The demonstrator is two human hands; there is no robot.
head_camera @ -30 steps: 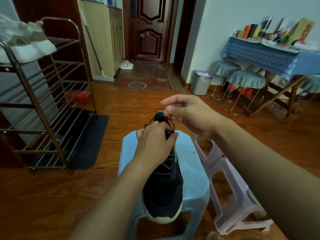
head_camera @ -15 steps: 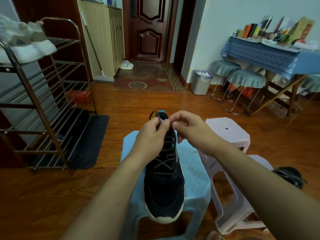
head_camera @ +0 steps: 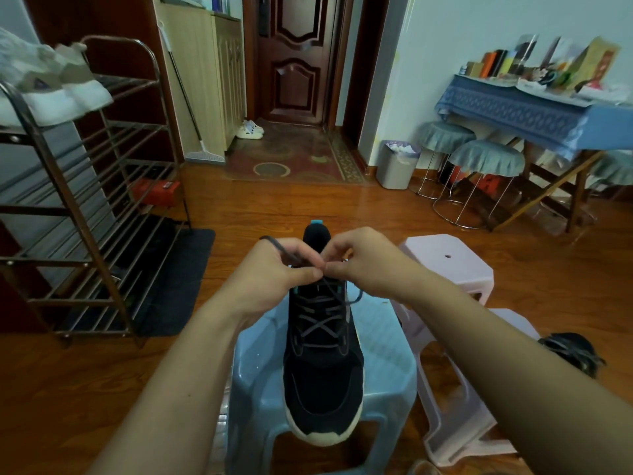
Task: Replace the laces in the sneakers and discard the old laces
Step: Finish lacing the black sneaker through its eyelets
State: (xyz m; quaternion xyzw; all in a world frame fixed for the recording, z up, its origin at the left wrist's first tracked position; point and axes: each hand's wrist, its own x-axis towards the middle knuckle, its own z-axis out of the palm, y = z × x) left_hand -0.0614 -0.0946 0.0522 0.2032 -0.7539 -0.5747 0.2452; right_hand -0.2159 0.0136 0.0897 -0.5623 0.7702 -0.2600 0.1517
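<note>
sneaker [head_camera: 322, 365] sits toe toward the camera on a blue stool [head_camera: 387, 365], black with a pale sole, its dark lace [head_camera: 318, 323] crossed up the tongue. going left to right: a metal rack [head_camera: 85, 214] with a pale shoe on top, then the left hand [head_camera: 270, 279], its thumb and forefinger pinching a loop of lace that arcs over the knuckles. touching it at the fingertips, the right hand [head_camera: 366, 269] pinches the lace too, other fingers curled (both meet just above the shoe's throat). beside the blue stool stand pink stools [head_camera: 455, 269], and a dark tangle [head_camera: 572, 351] lies on the floor at far right, too blurred to name.
</note>
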